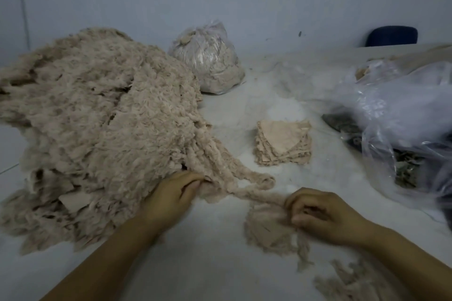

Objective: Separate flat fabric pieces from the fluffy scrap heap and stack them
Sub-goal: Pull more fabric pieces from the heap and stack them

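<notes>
The left hand [171, 197] curls its fingers into the near edge of the fluffy scrap heap [97, 117], which fills the bench's [220, 264] left side. The right hand [320, 215] pinches a ropy beige strand [254, 194] and a fuzzy piece [266, 230]. Mid-bench lies a neat stack of flat fabric pieces [283, 142].

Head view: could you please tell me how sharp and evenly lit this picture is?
Head view: dim, flat, bluish light with no hard shadows; soft throughout, so the scrap heap shows little fibre detail; both hands slightly blurred; glare on the clear plastic bag; wide-angle bending at the edges.
</notes>
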`<state>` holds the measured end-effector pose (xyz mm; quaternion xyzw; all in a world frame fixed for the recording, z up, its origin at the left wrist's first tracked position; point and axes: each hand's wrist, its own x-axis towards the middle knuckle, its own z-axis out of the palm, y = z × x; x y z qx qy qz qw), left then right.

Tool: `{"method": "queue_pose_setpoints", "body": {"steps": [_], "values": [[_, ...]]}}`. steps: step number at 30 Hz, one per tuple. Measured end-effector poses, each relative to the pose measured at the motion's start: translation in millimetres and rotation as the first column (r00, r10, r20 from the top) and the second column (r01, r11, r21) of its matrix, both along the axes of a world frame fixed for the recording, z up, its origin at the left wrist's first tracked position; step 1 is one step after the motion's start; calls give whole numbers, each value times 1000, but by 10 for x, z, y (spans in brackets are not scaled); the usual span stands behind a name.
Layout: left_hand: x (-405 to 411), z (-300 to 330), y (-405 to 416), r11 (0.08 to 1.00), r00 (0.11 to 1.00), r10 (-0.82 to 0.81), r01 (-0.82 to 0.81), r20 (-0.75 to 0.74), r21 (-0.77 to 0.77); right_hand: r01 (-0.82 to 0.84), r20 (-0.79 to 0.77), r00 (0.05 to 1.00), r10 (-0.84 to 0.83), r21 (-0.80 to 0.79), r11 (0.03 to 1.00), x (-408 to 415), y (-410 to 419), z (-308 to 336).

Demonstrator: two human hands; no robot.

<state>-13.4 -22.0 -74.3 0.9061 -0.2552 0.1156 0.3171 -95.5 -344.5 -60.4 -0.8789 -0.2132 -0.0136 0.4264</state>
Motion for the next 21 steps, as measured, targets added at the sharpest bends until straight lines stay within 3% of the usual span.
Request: {"method": "queue_pose_setpoints", "body": {"steps": [2, 3, 5, 7, 10, 13, 14, 18, 21], "values": [[-63, 62, -249, 989, 996, -60, 50, -65, -136, 45, -11, 999, -45, 62, 997, 36, 100, -10], [-88, 91, -380, 977, 976, -122, 86, -182, -196, 70, -15, 997, -69, 102, 992, 63, 151, -16], [-138, 149, -620, 947, 836, -266, 135, -479, -290, 83, -64, 995, -71, 206, 975, 103, 240, 12], [-139, 162, -797, 910, 696, -363, 123, -620, -396, 73, -129, 991, -32, 330, 941, 132, 291, 85], [-99, 209, -928, 811, 661, -418, -38, -623, -584, 185, -245, 968, -59, 528, 829, 200, 325, 183], [-80, 262, -971, 687, 641, -429, -225, -636, -691, 434, -535, 845, -10, 674, 598, 257, 401, 207], [-70, 270, -982, 654, 610, -466, -251, -641, -714, 476, -583, 812, 13, 675, 564, 278, 428, 196], [-104, 306, -1040, 687, 528, -532, -188, -662, -702, 476, -568, 823, -23, 666, 574, 338, 564, 191], [-92, 297, -1125, 655, 662, -456, -203, -595, -728, 475, -482, 857, -182, 601, 643, 398, 651, 216]]}}
